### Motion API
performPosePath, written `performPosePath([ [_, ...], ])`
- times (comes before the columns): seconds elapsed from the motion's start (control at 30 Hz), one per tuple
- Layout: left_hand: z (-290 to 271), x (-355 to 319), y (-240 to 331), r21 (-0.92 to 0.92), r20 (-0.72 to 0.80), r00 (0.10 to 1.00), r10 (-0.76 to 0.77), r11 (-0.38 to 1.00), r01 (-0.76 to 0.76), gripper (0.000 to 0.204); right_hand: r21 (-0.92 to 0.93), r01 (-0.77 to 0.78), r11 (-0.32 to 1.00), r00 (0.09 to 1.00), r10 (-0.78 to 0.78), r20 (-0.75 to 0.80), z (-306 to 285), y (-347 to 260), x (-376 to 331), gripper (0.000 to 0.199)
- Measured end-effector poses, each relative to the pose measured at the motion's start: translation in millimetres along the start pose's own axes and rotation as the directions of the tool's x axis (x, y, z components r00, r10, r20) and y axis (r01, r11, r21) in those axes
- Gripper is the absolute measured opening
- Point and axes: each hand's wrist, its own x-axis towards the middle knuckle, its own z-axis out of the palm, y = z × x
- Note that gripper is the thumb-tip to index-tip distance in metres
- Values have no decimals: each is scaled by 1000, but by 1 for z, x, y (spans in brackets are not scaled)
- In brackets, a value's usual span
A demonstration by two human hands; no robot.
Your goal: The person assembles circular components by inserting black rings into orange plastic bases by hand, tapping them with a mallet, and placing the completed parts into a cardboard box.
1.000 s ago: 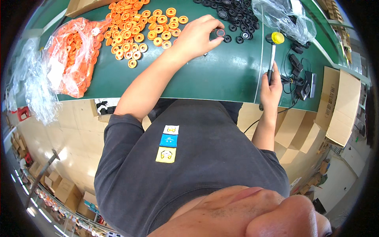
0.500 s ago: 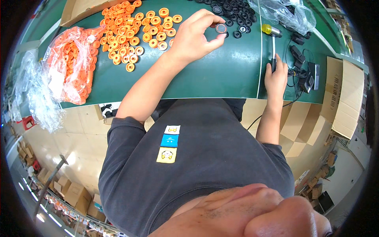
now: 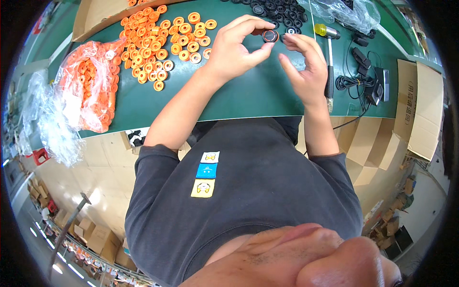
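Observation:
Between the thumb and fingers of my left hand (image 3: 234, 50) is a small wheel (image 3: 270, 36), black with a thin orange-red rim, raised over the table. Just to its right is my right hand (image 3: 308, 69), fingers and thumb apart, with nothing visible in it. A hammer (image 3: 330, 79) with a yellow-faced head and a dark grip lies beside my right hand. Loose orange wheels (image 3: 155, 47) are spread left of my left hand. Beyond both hands lies a pile of small round black parts (image 3: 272, 8).
A clear plastic bag of orange wheels (image 3: 91, 88) sits at the table's left, beside crumpled film (image 3: 55, 126). A cardboard box (image 3: 98, 16) stands behind. Black cables and adapters (image 3: 366, 86) lie at right, near an open carton (image 3: 418, 105). The green table's front edge (image 3: 239, 118) runs before me.
My right hand has let go of the hammer's handle and moved left, close to the wheel in my left hand. The hammer now lies on the table. My left hand keeps its grip.

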Motion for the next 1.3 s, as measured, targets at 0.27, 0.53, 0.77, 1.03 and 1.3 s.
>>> performPosePath([
  [0.27, 3, -6, -8, -246, 45, 999, -26, 969, 36, 39, 464, -212, 860, 974, 225, 27, 16, -9, 4, 33],
  [0.53, 7, -6, 2, -317, -16, 999, -31, 948, 24, 41, 606, -263, 751, 949, 314, 22, 13, -15, 3, 27],
  [0.77, 0, -4, 1, -240, 30, 998, 52, 970, -43, 31, 724, -320, 611, 916, 394, 72, 10, -16, 4, 23],
  [1.03, 4, -6, 0, -421, 69, 995, -69, 902, 92, 33, 751, -364, 552, 900, 415, 131, 7, -15, 5, 23],
  [1.3, 3, -7, 1, -434, 84, 993, -87, 894, 115, 33, 762, -363, 536, 900, 414, 138, 8, -14, 5, 23],
])
